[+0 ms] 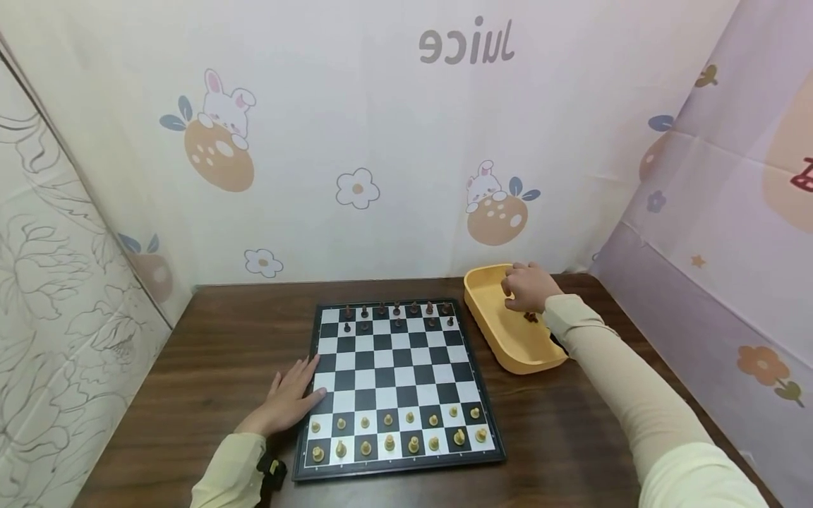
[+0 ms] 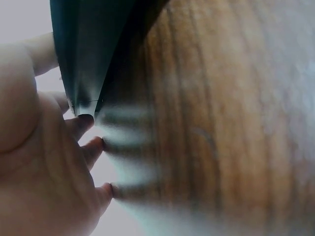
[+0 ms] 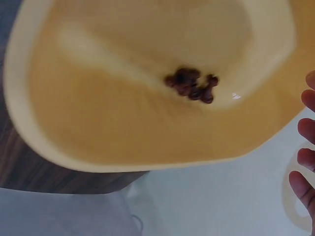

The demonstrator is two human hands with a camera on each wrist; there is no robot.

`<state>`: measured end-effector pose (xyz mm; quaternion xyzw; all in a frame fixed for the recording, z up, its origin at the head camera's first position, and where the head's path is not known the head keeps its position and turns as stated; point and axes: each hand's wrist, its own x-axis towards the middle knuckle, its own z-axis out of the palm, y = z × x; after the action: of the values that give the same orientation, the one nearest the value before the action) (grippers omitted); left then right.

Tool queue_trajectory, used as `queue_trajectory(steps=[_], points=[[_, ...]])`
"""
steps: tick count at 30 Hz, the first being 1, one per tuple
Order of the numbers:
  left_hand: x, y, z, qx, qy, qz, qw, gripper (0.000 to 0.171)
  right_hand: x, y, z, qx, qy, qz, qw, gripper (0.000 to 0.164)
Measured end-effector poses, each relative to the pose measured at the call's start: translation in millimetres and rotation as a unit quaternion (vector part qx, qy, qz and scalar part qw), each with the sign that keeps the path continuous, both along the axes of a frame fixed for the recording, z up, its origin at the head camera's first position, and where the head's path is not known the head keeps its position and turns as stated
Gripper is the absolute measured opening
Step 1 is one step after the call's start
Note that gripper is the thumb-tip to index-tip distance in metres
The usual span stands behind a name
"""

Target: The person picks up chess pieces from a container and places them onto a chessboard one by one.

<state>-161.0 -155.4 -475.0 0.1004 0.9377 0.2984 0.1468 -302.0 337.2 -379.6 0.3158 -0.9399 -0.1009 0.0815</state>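
A black-and-white chessboard (image 1: 384,358) lies on the table, with light chess pieces (image 1: 389,443) in two rows at its near side and dark chess pieces (image 1: 396,309) at the far side. The left hand (image 1: 286,401) rests against the board's left edge, fingers extended; in the left wrist view its fingertips (image 2: 93,150) touch the tabletop beside the board. Over a yellow tray (image 1: 488,331) hovers the right hand (image 1: 532,288), fingers loosely bent, and no piece shows in it. A small cluster of dark chess pieces (image 3: 189,84) lies on the tray floor, below the hand.
The brown wooden table (image 1: 222,353) ends at a printed curtain (image 1: 305,233) behind the board and tray. Another curtain (image 1: 711,282) hangs along the right. The tray stands close to the board's far right corner.
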Motion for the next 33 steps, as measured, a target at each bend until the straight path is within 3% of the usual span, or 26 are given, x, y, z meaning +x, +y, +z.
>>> queue_trajectory(steps=[7, 11, 18, 33], points=[[1.8, 0.4, 8.3, 0.013, 0.000, 0.001, 0.9999, 0.075, -4.2, 17.8, -10.4, 0.013, -0.002, -0.005, 1.000, 0.012], [3.2, 1.3, 13.3, 0.005, -0.003, 0.002, 1.0000, 0.072, -4.4, 24.4, -17.1, 0.016, -0.005, -0.006, 1.000, 0.025], [5.1, 2.9, 11.7, 0.003, 0.001, 0.004, 1.0000, 0.071, 3.6, 29.4, -22.6, 0.033, -0.013, -0.016, 0.999, 0.040], [3.4, 3.7, 11.8, 0.007, 0.000, 0.002, 1.0000, 0.073, -6.5, 41.7, -42.6, 0.082, 0.000, 0.000, 0.997, 0.031]])
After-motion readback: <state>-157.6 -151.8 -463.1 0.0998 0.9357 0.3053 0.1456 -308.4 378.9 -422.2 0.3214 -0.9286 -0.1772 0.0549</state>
